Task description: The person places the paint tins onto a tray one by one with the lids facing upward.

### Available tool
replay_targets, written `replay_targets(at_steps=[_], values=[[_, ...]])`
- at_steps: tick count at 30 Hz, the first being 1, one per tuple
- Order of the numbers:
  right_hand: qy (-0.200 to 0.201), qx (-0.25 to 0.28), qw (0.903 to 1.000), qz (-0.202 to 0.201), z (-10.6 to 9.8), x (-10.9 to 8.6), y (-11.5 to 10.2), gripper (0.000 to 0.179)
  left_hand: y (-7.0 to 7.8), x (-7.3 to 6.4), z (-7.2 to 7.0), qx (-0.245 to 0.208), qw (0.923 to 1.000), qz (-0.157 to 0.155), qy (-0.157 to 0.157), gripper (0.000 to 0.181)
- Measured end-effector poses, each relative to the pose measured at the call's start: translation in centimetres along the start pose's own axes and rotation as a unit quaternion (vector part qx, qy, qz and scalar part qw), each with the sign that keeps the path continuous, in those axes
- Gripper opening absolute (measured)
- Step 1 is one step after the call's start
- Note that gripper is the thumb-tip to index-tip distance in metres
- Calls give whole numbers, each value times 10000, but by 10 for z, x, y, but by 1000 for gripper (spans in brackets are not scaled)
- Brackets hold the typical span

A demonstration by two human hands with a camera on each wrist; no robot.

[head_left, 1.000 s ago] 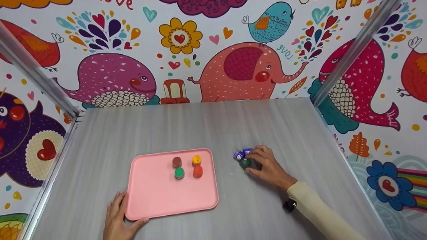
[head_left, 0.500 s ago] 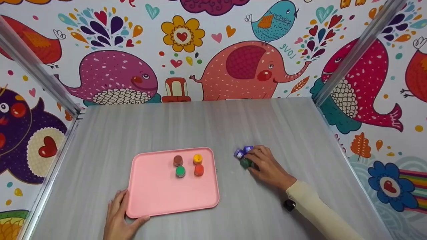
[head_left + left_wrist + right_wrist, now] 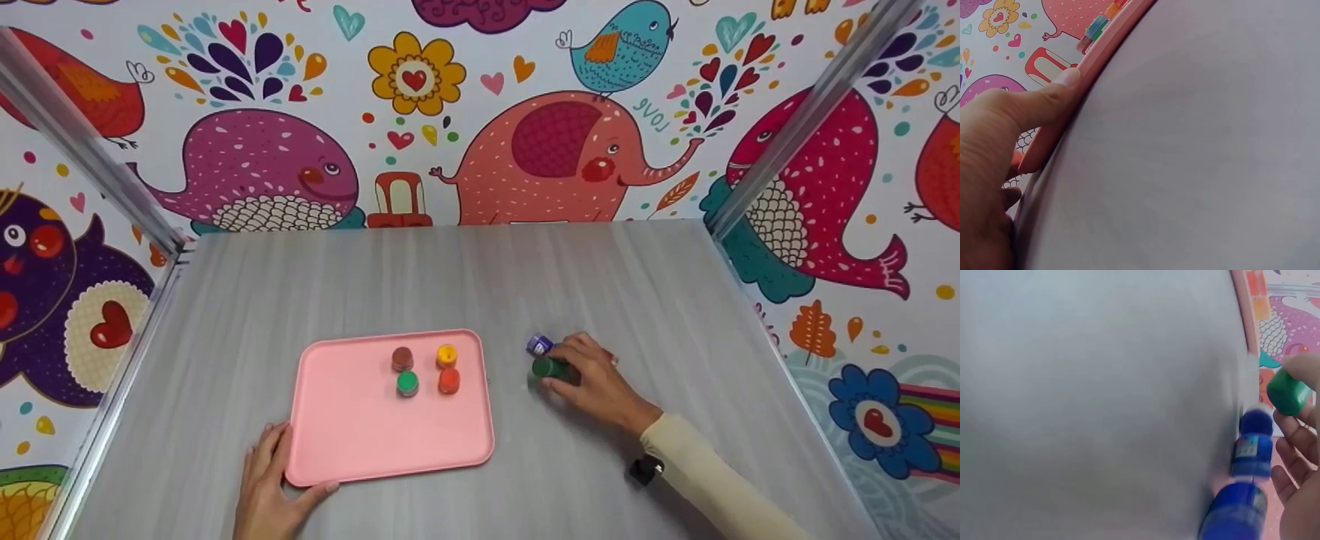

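My right hand pinches a small green paint jar between thumb and fingers, its cap tilted toward the tray. In the right wrist view this green jar appears above the table surface. Close to it stand a blue paint jar and another blue jar; the head view shows one blue jar plainly, the other mostly behind the fingers. My left hand holds the near left corner of a pink tray, its thumb against the rim.
Grouped on the tray's far right part are a brown jar, a yellow jar, a green-capped jar and a red jar. Patterned walls border the grey table. A small reddish edge shows behind the right fingers.
The right hand has taken hold of the green jar and tipped it, shifting it slightly left of where it stood. The left hand stays at the tray's corner.
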State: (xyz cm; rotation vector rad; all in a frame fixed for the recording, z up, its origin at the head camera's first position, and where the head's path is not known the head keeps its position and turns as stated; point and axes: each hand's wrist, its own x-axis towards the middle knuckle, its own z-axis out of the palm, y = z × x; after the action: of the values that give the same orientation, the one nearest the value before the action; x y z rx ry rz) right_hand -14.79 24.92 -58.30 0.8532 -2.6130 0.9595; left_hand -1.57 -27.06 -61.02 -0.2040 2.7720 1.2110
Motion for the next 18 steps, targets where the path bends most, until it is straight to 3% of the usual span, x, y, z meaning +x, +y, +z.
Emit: replay_targets(at_steps=[5, 12, 18], values=[[35, 556, 9984, 48, 4, 4, -14, 44, -3, -1, 3, -51, 9997, 223, 123, 126], [-41, 1210, 9925, -134, 17, 12, -29, 46, -9, -3, 10, -153, 9934, 902, 696, 113], [-355, 1314, 9903, -286, 31, 18, -41, 39, -8, -3, 10, -205, 9938, 861, 673, 114]])
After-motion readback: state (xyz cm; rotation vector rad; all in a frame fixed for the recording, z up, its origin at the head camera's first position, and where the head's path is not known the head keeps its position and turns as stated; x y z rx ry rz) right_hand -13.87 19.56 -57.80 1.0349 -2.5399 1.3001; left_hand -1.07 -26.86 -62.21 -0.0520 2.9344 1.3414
